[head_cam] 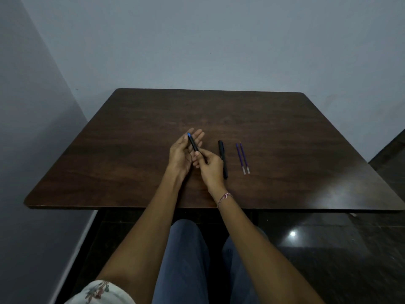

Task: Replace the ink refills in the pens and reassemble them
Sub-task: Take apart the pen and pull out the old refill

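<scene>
A black pen with a blue end (192, 143) is held over the middle of the dark wooden table (131, 150). My right hand (209, 166) pinches its near end. My left hand (183, 153) is behind it with fingers stretched out, palm facing the pen and touching it. A second black pen (223, 158) lies on the table just right of my right hand. Two purple ink refills (242, 157) lie side by side further right.
The table stands against a grey wall in a corner. Its near edge is above my knees. A dark glossy floor shows on the right.
</scene>
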A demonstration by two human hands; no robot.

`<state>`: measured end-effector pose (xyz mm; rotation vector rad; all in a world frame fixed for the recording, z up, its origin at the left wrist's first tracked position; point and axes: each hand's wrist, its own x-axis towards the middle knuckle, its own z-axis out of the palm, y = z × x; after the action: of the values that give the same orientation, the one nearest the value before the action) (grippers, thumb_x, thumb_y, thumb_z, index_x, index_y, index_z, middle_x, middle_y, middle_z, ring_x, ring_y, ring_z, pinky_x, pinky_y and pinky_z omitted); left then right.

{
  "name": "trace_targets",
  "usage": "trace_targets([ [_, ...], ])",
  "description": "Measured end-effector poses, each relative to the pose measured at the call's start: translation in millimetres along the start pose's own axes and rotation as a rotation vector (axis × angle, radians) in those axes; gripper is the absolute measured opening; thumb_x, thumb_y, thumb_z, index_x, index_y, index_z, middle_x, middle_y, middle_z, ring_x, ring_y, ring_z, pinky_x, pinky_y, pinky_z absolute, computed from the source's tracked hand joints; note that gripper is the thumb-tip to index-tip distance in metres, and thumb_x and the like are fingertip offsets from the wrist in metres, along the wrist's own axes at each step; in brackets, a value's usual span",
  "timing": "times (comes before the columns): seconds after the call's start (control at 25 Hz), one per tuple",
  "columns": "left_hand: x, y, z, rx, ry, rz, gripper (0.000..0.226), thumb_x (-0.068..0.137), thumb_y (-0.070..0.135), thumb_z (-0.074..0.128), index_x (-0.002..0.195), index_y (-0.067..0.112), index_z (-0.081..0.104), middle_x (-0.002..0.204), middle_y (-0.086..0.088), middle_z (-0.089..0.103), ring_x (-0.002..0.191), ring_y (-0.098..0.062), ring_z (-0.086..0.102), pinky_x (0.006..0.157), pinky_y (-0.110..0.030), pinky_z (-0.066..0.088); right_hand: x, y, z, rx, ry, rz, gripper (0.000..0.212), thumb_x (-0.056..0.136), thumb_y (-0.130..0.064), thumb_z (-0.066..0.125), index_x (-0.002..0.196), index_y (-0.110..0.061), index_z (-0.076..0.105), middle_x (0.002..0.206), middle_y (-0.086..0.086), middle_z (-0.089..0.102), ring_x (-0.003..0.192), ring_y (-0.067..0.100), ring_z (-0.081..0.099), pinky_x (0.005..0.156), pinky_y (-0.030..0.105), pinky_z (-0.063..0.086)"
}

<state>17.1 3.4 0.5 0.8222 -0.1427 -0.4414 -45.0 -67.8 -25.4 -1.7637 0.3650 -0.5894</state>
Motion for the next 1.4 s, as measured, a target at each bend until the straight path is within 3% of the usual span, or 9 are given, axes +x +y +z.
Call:
trace_targets([
  [0.36,-2,1,-10,-0.009,0.111,0.07,0.008,0.089,0.006,0.059,0.088,0.008,0.066,0.078,-0.005,0.075,0.078,-0.016,0.072,0.066,-0.024,0.057,0,6,-1,0.064,-0.025,-0.018,0.024,0.088,-0.012,0.063,0.111,-0.01,0.068,0.077,-0.006,0.067,0.056,0.0,0.057,0.061,0.021,0.048],
  [0.56,3,0,-8,0.077,0.217,0.156,0.024,0.08,0.0,0.068,0.072,0.016,0.051,0.063,-0.001,0.053,0.054,-0.011,0.057,0.052,-0.021,0.051,-2,6,0,0.075,-0.078,-0.017,0.027,0.087,-0.012,0.065,0.113,-0.01,0.066,0.079,-0.011,0.068,0.058,-0.004,0.06,0.06,0.013,0.048],
  [0.64,2,0,-8,0.085,0.224,0.168,0.023,0.082,0.002,0.067,0.072,0.017,0.051,0.063,0.0,0.051,0.055,-0.01,0.055,0.051,-0.02,0.049,-2,7,1,0.061,-0.088,-0.023,0.027,0.087,-0.012,0.065,0.113,-0.01,0.067,0.078,-0.009,0.068,0.058,-0.005,0.06,0.06,0.012,0.048],
  [0.72,0,4,-11,-0.015,0.135,0.114,0.005,0.09,0.015,0.059,0.086,0.014,0.062,0.075,-0.002,0.067,0.07,-0.013,0.066,0.061,-0.021,0.054,-1,7,1,0.064,-0.068,-0.009,0.026,0.087,-0.014,0.064,0.113,-0.011,0.067,0.077,-0.006,0.068,0.057,-0.003,0.059,0.06,0.015,0.047],
  [0.8,-2,6,-19,-0.144,-0.006,0.02,0.026,0.096,0.02,0.046,0.11,0.006,0.063,0.102,-0.01,0.072,0.101,-0.02,0.067,0.079,-0.024,0.055,0,8,0,0.059,-0.035,0.003,0.025,0.088,-0.017,0.063,0.113,-0.014,0.067,0.071,-0.008,0.067,0.058,-0.002,0.059,0.061,0.017,0.048],
  [0.88,-1,8,-21,-0.133,-0.052,0.019,0.029,0.096,0.007,0.041,0.12,0.002,0.057,0.111,-0.012,0.07,0.111,-0.023,0.063,0.085,-0.025,0.054,0,8,0,0.053,-0.024,0.008,0.023,0.089,-0.019,0.063,0.112,-0.017,0.067,0.066,-0.008,0.066,0.058,-0.001,0.06,0.062,0.02,0.049],
  [1.04,-2,5,-18,-0.019,0.002,0.109,0.025,0.091,-0.002,0.05,0.112,0.006,0.062,0.102,-0.005,0.074,0.102,-0.017,0.067,0.08,-0.022,0.055,-1,7,1,0.07,-0.031,0.015,0.021,0.089,-0.018,0.063,0.109,-0.018,0.068,0.066,-0.008,0.066,0.057,-0.001,0.059,0.062,0.02,0.048],
  [1.2,-3,5,-16,0.017,0.134,0.172,0.023,0.084,-0.004,0.061,0.099,0.013,0.066,0.084,0.0,0.074,0.081,-0.01,0.069,0.07,-0.017,0.054,-4,4,1,0.05,-0.046,0.014,0.023,0.088,-0.016,0.064,0.111,-0.012,0.067,0.069,-0.008,0.066,0.057,-0.002,0.059,0.062,0.016,0.048],
  [1.4,-1,6,-14,0.027,0.159,0.15,0.016,0.086,0.002,0.06,0.096,0.014,0.064,0.086,-0.002,0.06,0.073,-0.01,0.058,0.065,-0.017,0.051,-5,1,-1,-0.009,-0.077,-0.028,0.025,0.087,-0.012,0.065,0.111,-0.006,0.067,0.075,-0.006,0.067,0.056,-0.008,0.059,0.06,0.006,0.046],
])
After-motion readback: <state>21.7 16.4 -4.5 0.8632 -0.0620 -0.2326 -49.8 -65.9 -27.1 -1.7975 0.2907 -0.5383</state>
